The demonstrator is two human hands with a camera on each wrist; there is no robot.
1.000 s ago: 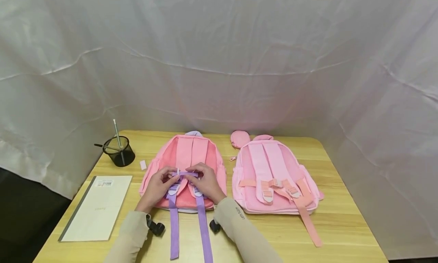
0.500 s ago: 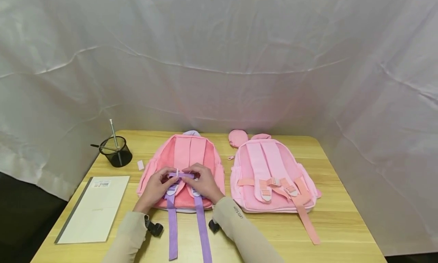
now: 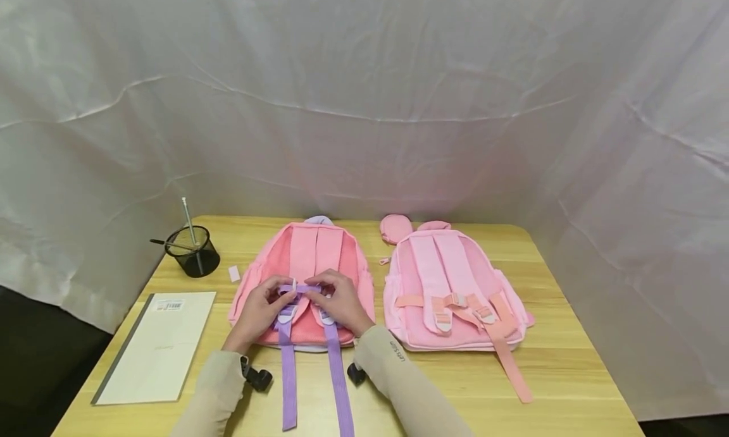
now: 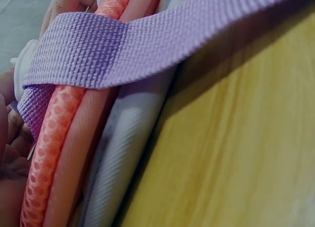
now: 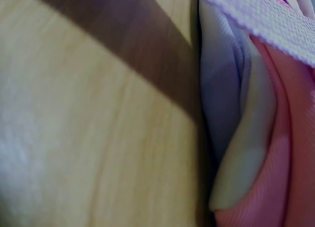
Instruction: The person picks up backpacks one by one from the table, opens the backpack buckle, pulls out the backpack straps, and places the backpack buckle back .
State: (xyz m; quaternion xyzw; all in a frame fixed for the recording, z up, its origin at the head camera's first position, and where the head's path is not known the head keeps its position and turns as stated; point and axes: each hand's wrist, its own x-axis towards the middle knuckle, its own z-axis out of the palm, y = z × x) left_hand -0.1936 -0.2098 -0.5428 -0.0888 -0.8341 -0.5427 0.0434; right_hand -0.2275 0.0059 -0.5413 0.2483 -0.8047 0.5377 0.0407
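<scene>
A coral-pink backpack (image 3: 273,247) lies with its shoulder straps up, left of the middle of the table. Over its lower half, the left hand (image 3: 259,312) pinches a short purple strap (image 3: 309,289) beside a small white piece (image 3: 294,284). The right hand (image 3: 344,304) pinches the same strap from the other side. Two long purple straps (image 3: 289,380) hang from white buckles toward the front edge. A purple strap (image 4: 88,49) crosses the bag's edge in the left wrist view. The right wrist view shows a purple strap (image 5: 266,20) over the bag's side; its hand is mostly hidden.
A light pink backpack (image 3: 410,323) lies to the right, a round pink pouch (image 3: 396,229) behind it. At the left are a notebook (image 3: 159,355), a black mesh cup (image 3: 202,260) with pens and a small white tag (image 3: 234,273). Grey curtains (image 3: 364,159) surround the table.
The camera view has shifted slightly. Both hands stay at the purple strap, with only slight finger movement.
</scene>
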